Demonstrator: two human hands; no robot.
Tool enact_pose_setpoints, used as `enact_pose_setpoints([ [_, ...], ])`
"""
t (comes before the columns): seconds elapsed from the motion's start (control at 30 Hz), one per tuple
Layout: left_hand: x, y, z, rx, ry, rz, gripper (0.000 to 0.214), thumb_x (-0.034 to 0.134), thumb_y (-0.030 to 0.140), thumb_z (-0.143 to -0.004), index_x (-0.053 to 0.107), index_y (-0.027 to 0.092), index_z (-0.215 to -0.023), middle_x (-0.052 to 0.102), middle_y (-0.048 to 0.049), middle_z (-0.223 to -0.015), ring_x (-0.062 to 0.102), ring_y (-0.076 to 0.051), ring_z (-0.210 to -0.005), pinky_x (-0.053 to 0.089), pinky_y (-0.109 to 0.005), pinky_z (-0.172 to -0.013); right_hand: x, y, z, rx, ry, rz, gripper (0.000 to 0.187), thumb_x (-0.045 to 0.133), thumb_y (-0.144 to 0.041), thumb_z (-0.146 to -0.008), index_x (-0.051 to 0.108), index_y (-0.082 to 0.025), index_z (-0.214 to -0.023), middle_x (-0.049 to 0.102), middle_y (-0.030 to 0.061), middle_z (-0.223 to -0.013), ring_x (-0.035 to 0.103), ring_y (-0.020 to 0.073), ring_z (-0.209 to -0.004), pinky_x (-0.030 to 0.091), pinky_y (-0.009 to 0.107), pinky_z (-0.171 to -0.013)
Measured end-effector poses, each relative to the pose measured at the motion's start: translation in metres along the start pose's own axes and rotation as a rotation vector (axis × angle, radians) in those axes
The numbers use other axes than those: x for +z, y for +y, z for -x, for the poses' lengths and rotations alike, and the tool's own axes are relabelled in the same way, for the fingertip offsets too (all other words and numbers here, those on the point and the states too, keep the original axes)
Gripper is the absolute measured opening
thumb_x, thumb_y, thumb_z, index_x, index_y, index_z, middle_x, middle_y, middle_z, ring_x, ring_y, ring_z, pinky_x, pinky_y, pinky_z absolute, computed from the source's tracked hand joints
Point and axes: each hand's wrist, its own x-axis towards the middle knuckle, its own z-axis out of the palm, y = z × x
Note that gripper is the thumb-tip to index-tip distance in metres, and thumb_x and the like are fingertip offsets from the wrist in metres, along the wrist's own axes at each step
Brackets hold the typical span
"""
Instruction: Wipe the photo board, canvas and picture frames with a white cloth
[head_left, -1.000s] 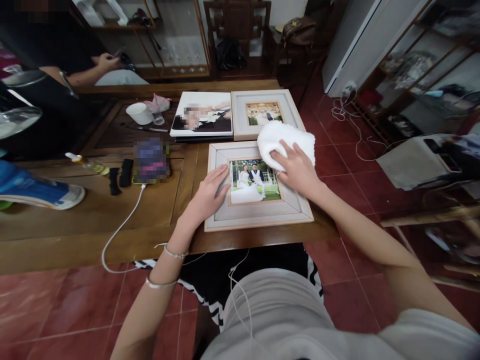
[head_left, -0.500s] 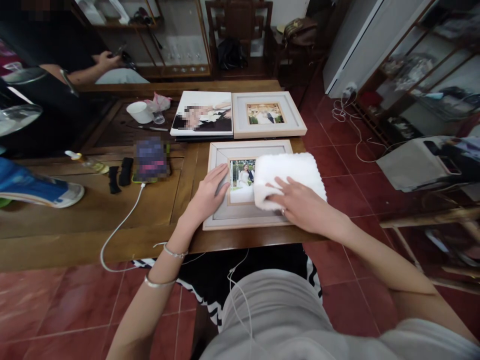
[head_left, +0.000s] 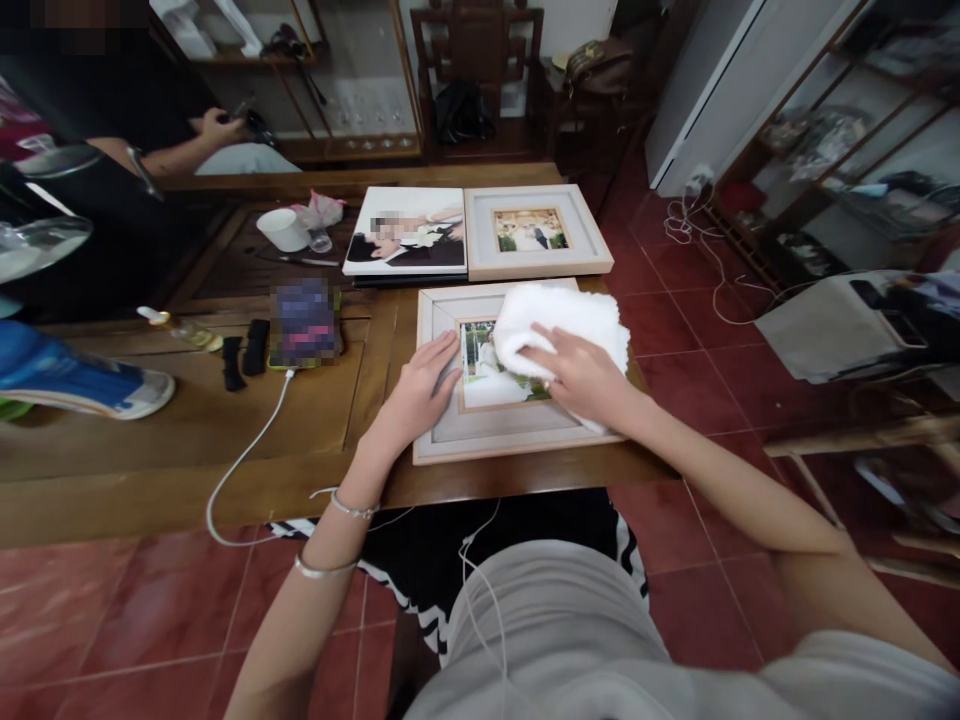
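A pale picture frame [head_left: 495, 436] with a wedding photo [head_left: 484, 385] lies flat at the table's front edge. My left hand [head_left: 429, 385] rests on the left side of its border, fingers stretched out and thumb apart, holding nothing. In my right hand [head_left: 585, 375] is a folded white cloth [head_left: 574, 310], pressed onto the right part of the frame. The cloth and hand hide the upper right of the photo and the frame's right border.
Behind lie a second frame [head_left: 596, 240] and a photo panel [head_left: 412, 235]. A phone [head_left: 306, 325] on a white cable [head_left: 244, 465], a dropper bottle [head_left: 180, 328], a blue-and-white bottle [head_left: 75, 370] and a white cup [head_left: 283, 230] stand left. Another person's hand [head_left: 221, 128] shows at upper left.
My right hand has slid the cloth up and slightly left across the frame, uncovering the photo's lower right part. My left hand stays on the border.
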Motion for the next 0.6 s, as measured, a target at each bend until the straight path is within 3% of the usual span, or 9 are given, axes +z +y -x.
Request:
enact_pose_setpoints([
  [0.17,0.000,-0.001,-0.001,0.039,-0.003,-0.022,0.047,0.043,0.034,-0.099,0.051,0.010,-0.138,0.050,-0.0173,-0.145,0.041,-0.027,-0.140,0.033,-0.049,-0.116,0.001,0.037,-0.051,-0.013,0.124,0.081,0.056,0.047,-0.007,-0.084,0.051,-0.013,-0.139,0.051,0.0195,-0.144,0.042,0.0330,-0.137,0.034,0.053,-0.111],
  [0.3,-0.001,-0.001,-0.001,0.035,0.000,-0.011,0.046,0.039,0.032,-0.100,0.050,0.011,-0.139,0.049,-0.0166,-0.146,0.041,-0.026,-0.139,0.034,-0.050,-0.116,0.008,0.040,-0.067,-0.089,0.109,0.079,0.055,0.046,-0.005,-0.082,0.054,-0.012,-0.136,0.054,0.0156,-0.142,0.031,0.0354,-0.143,0.027,0.055,-0.114],
  [0.43,0.001,-0.001,-0.001,0.008,0.005,0.009,0.046,0.037,0.031,-0.101,0.049,0.011,-0.140,0.047,-0.0161,-0.148,0.040,-0.025,-0.141,0.033,-0.048,-0.117,0.004,0.012,-0.038,-0.147,-0.012,0.026,0.053,0.047,-0.003,-0.080,0.059,-0.012,-0.131,0.060,0.0165,-0.133,0.040,0.0347,-0.137,0.027,0.055,-0.114],
  [0.5,0.003,-0.002,0.000,0.001,0.012,0.015,0.047,0.037,0.031,-0.101,0.048,0.011,-0.141,0.047,-0.0165,-0.148,0.039,-0.026,-0.141,0.033,-0.048,-0.117,-0.008,-0.007,-0.011,-0.177,-0.103,0.005,0.050,0.047,-0.003,-0.080,0.061,-0.010,-0.127,0.063,0.0192,-0.128,0.047,0.0342,-0.131,0.031,0.054,-0.112],
  [0.6,0.005,-0.003,0.000,0.002,0.026,0.015,0.047,0.037,0.031,-0.100,0.047,0.011,-0.142,0.046,-0.0166,-0.148,0.039,-0.027,-0.141,0.033,-0.050,-0.117,-0.034,-0.033,0.030,-0.243,-0.272,-0.080,0.046,0.048,-0.006,-0.082,0.063,-0.016,-0.124,0.063,0.0184,-0.128,0.054,0.0327,-0.124,0.043,0.052,-0.102],
])
